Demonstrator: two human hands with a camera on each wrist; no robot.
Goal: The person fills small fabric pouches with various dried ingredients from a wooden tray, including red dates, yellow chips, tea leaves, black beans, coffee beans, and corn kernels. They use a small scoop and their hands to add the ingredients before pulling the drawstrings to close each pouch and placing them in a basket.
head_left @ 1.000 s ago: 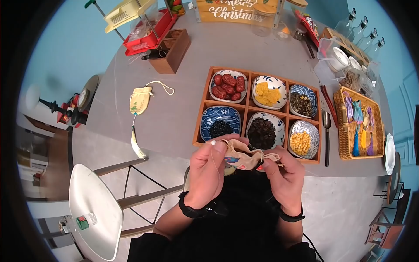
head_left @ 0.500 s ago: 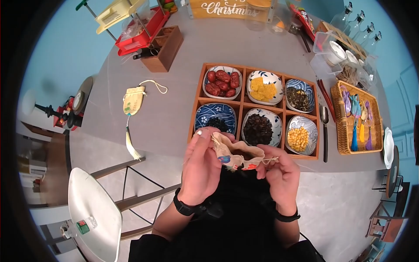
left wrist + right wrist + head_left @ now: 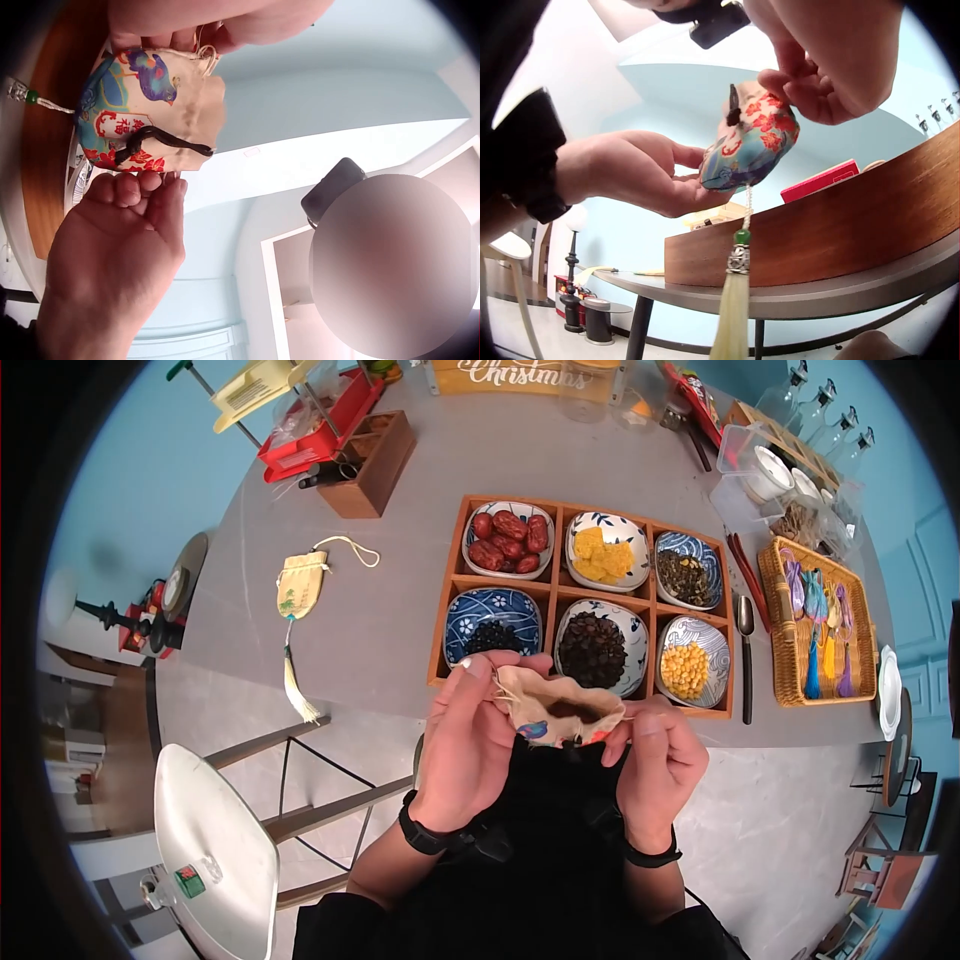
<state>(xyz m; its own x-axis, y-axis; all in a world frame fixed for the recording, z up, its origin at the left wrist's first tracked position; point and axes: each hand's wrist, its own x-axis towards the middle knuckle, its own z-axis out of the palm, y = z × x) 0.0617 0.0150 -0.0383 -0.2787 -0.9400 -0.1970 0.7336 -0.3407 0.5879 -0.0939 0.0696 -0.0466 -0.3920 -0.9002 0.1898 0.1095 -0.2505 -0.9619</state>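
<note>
A small fabric drawstring pouch (image 3: pixel 545 705), printed with a bird and red flowers, is held mouth up between both hands at the front of the divided tray. My left hand (image 3: pixel 465 745) grips one side, thumb at the rim, with fingers under the pouch in the right wrist view. At the opposite side, my right hand (image 3: pixel 660 765) pinches the cord end of the rim with curled fingers. The mouth gapes, its inside dark. A dark twisted strip (image 3: pixel 161 139) lies on the printed front. From the bottom hangs a pale tassel (image 3: pixel 731 315) with a green bead.
Behind the pouch, the wooden tray (image 3: pixel 440 635) holds bowls of red dates, yellow pieces, dark and green bits and corn kernels. To its right lie a spoon (image 3: pixel 746 650) and a wicker basket (image 3: pixel 868 660) of tassels. A yellow tasselled pouch (image 3: pixel 300 585) lies at left.
The pouch's mouth has been spread wider. My right hand has shifted slightly right along with that end of the rim, while the left keeps its hold.
</note>
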